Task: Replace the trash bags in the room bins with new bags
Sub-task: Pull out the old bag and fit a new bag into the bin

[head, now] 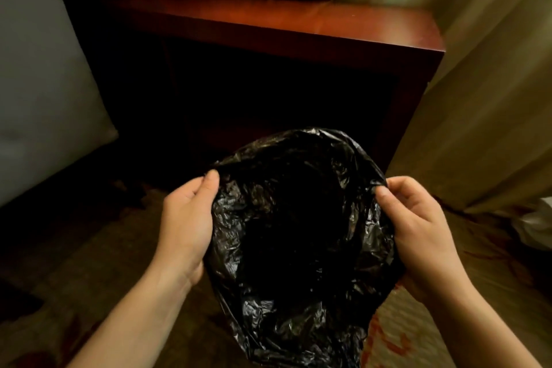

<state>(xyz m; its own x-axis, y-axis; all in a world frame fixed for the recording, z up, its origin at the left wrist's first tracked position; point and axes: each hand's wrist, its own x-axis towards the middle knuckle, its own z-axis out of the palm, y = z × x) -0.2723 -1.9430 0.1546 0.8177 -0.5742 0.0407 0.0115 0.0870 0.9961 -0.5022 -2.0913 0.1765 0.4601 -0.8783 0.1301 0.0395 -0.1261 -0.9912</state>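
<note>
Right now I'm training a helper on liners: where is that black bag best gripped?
Probably at the rim of the black bag, from opposite sides, as the left hand and right hand pinch it now. The thin, crinkled film slumps anywhere else, and a two-sided hold keeps its mouth spread open.

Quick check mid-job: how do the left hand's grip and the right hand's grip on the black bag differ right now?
The left hand pinches the black trash bag at its left rim, thumb pointing up and palm side facing the camera. The right hand grips the right rim with fingers curled in, bunching the plastic. The left hand looks flatter, the right more closed. Both hold the bag's mouth spread open, at about the same height.
</note>
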